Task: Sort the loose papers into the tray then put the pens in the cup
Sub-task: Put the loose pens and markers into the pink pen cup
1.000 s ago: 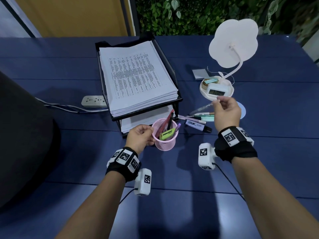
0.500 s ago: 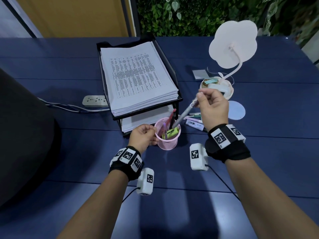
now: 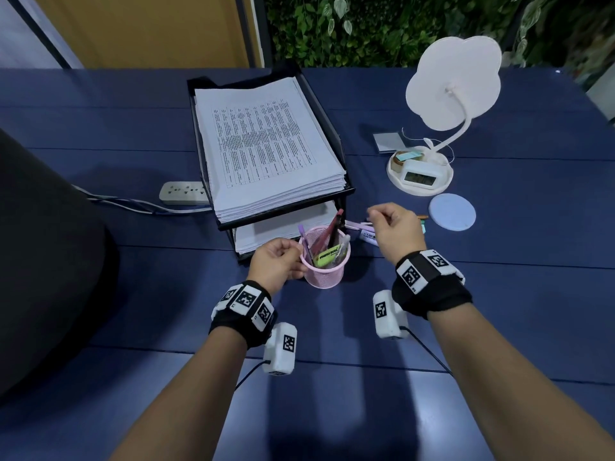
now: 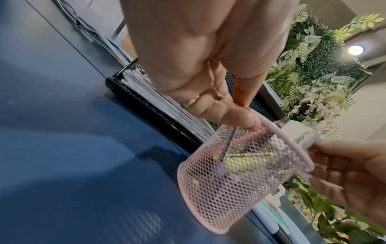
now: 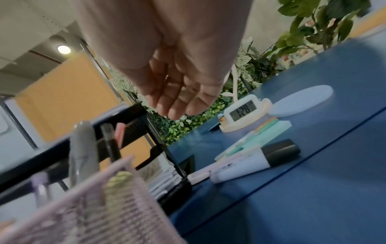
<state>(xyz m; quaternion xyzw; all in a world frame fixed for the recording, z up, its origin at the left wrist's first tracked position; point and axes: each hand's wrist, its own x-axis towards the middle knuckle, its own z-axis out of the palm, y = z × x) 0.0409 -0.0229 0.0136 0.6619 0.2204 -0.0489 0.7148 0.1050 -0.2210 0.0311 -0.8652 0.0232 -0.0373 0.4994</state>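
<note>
Pen that the right hand (image 3: 397, 227) was carrying half a second ago is now in the pink mesh cup (image 3: 325, 261). That hand is empty, fingers loosely curled, above the leftover markers (image 3: 366, 232) on the counter (image 3: 499, 294). Left hand (image 3: 276, 262) pinches the cup rim, steadying it just in front of the paper tray (image 3: 332, 104). Papers look sorted already; likely a few pens left to move.

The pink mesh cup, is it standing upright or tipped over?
Upright. The pink mesh cup stands on its base on the blue table, mouth upward, pens leaning inside, with the left hand gripping its rim.
</note>
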